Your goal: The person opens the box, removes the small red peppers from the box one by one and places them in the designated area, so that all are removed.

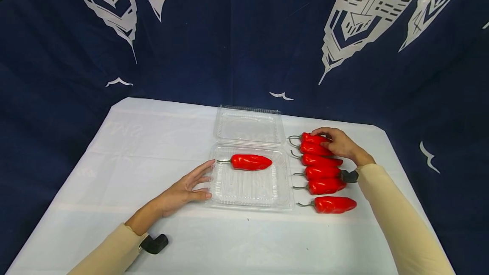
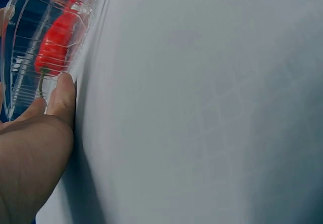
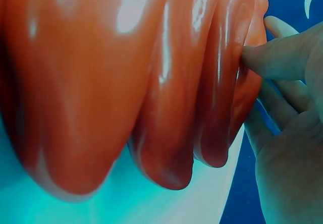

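Observation:
A clear plastic clamshell container (image 1: 248,192) lies opened flat, its lid (image 1: 250,127) folded back away from me. One red pepper (image 1: 251,162) lies in the far half of its base, stem to the left. My left hand (image 1: 189,188) rests at the container's left wall, fingers extended and spread. Right of the container, several red peppers form a column with stems pointing left. Over the farthest pepper (image 1: 310,138) is my right hand (image 1: 340,142), gripping it between thumb (image 3: 277,57) and fingers. In the right wrist view the fingertips are partly hidden behind that pepper.
The nearest pepper (image 1: 334,205) lies a little apart from the others in the column. A white cloth (image 1: 153,139) covers the table. Behind the table's far edge hangs a dark blue curtain (image 1: 202,63) with white printed buildings and birds.

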`<state>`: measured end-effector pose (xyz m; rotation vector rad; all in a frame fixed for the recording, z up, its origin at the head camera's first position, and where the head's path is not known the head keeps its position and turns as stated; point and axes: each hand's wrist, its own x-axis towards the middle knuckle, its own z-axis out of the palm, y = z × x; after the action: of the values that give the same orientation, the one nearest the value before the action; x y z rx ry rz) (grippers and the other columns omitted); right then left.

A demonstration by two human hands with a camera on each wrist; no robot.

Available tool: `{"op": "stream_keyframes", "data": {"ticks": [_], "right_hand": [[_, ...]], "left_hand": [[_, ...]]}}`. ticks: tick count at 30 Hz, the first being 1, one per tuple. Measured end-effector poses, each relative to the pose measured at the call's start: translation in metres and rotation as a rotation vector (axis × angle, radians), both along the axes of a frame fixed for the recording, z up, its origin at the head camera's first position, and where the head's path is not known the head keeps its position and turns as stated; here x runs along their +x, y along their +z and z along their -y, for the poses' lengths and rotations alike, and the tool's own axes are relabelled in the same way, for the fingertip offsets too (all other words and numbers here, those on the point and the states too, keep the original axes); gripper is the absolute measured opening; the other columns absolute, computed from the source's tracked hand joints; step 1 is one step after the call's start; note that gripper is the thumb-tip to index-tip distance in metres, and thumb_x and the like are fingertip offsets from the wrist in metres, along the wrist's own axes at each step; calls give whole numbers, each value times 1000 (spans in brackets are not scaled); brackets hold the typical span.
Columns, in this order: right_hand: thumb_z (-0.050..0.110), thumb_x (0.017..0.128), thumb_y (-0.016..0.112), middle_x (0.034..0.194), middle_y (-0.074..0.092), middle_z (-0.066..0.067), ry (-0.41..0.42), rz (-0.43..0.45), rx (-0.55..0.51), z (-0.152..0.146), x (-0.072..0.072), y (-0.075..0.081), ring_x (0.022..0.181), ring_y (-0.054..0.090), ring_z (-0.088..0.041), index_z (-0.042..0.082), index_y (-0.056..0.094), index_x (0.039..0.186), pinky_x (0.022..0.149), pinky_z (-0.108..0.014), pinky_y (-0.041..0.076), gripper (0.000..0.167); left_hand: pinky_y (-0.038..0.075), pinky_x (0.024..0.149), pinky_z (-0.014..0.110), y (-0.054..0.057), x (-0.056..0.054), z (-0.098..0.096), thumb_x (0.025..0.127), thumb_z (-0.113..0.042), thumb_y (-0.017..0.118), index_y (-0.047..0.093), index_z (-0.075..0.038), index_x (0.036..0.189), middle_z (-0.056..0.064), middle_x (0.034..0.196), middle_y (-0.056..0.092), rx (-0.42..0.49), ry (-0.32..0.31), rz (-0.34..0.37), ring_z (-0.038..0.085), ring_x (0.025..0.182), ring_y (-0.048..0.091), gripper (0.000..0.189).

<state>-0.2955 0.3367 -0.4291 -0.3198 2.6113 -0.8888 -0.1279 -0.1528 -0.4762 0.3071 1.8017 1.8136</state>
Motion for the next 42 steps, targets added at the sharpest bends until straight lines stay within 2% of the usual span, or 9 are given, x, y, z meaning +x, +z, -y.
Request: {"op": "stream_keyframes", "data": {"ticks": [5,10,16,26,38,42], "right_hand": [[-12,94,49,147,45,-27,1,-1,-5,0,0,1,124,51,-44,8,54,139,105,-58,47,49],[-9,94,51,151,41,-27,4,-15,-4,-1,0,4,136,41,-52,8,54,139,107,-61,42,48],[-4,95,55,153,38,-26,-4,-35,15,-3,0,8,138,36,-55,10,53,140,106,-63,42,47],[-3,94,57,155,37,-23,-1,-73,-8,3,6,19,138,38,-52,12,54,140,105,-63,43,48],[-3,93,61,148,47,-21,56,-153,-52,18,17,29,137,42,-46,9,56,138,110,-66,37,46],[-1,94,63,146,49,-19,81,-167,-86,26,21,31,133,48,-45,9,57,138,106,-62,44,45]], "left_hand": [[39,117,45,1,0,0,89,-13,76,19,-35,160,2,168,10,2,-1,3,34,150,21,94],[40,116,44,1,0,0,89,-13,76,20,-37,159,2,168,10,-2,3,8,34,150,22,94],[40,116,44,0,0,0,89,-13,76,21,-39,159,2,168,10,0,3,7,34,150,22,93],[41,116,44,0,0,-1,89,-13,75,19,-37,160,2,168,10,-2,4,3,34,150,22,93],[40,117,44,0,0,-1,89,-12,75,19,-36,160,0,168,9,-2,8,9,34,150,22,94],[39,117,45,0,0,-1,89,-12,75,19,-36,160,0,168,10,0,10,12,34,150,22,94]]}}
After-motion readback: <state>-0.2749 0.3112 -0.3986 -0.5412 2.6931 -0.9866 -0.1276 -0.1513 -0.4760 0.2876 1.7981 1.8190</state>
